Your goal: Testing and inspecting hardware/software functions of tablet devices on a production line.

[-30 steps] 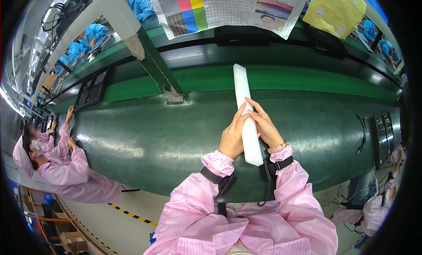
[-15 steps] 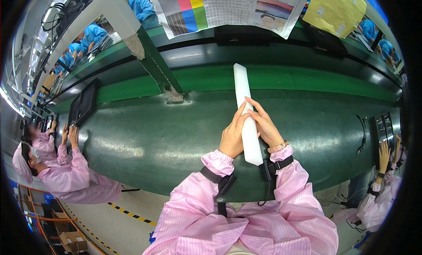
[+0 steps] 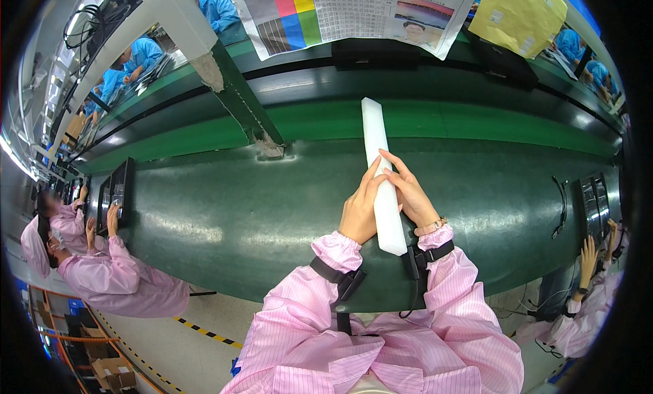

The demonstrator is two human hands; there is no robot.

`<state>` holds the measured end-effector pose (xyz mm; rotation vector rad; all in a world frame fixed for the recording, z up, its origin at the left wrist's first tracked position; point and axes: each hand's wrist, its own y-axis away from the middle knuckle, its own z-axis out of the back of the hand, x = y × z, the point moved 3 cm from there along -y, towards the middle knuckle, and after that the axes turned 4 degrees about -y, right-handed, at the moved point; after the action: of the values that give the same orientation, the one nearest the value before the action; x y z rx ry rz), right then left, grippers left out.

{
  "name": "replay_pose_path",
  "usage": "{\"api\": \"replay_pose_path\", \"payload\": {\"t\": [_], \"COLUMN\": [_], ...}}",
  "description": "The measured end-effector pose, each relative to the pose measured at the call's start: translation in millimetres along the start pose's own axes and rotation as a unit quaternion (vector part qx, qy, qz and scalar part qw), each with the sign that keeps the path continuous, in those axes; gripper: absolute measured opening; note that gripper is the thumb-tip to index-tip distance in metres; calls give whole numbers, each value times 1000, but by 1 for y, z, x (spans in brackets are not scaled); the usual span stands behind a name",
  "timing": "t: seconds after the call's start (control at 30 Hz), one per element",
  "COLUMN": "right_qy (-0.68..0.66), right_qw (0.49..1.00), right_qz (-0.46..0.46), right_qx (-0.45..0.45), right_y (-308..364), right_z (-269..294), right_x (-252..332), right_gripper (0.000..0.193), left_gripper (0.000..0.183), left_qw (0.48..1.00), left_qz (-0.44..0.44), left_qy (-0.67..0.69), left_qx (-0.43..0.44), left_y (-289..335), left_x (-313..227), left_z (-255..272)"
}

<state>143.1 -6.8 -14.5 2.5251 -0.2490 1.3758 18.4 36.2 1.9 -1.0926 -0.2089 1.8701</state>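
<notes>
A long white foam bar (image 3: 373, 129) lies across both my hands over the green table, its far end pointing at the back edge. From the left, my left hand (image 3: 360, 207) wraps it, with the fingertips resting on top near its middle. My right hand (image 3: 412, 198) closes on it from the other side, and the fingertips of the two hands nearly meet. The near end sticks out between my wrists. Black straps circle both sleeves, with a dark device (image 3: 410, 263) by the right wrist. What lies under the bar is hidden.
At the left, a co-worker handles a black framed panel (image 3: 121, 190). Another person's hand (image 3: 588, 259) is by a dark panel (image 3: 594, 207) at the right. A short black cable (image 3: 560, 207) lies nearby. A green post (image 3: 248, 108) rises at the table's back; printed sheets (image 3: 354, 16) hang ahead.
My hands and the foam bar stay put. The left co-worker's black panel has been tipped and brought nearer to them. At the right, the other person's hand has moved down from the panel.
</notes>
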Motion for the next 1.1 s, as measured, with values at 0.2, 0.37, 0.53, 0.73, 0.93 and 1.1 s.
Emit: {"api": "replay_pose_path", "payload": {"t": [0.2,0.37,0.53,0.73,0.93,1.1], "right_qy": [6,6,4,5,-5,-10], "right_qw": [1000,1000,1000,1000,1000,1000], "right_qz": [4,3,-1,0,5,-2], "right_qx": [5,1,-5,0,0,1], "right_y": [0,0,0,1,0,0], "right_z": [0,0,-1,-1,-1,1], "right_x": [1,1,1,1,1,1], "right_gripper": [46,46,46,47,46,44], "left_gripper": [67,67,66,64,64,64], "left_qw": [1000,1000,1000,1000,1000,1000], "left_qz": [3,0,-13,-6,-7,-4], "left_qy": [3,4,-1,-1,-2,1], "left_qx": [0,0,-4,1,1,2], "left_y": [0,0,0,0,0,0], "left_x": [-1,-1,-1,-1,0,-1], "left_z": [1,0,1,0,0,0]}}
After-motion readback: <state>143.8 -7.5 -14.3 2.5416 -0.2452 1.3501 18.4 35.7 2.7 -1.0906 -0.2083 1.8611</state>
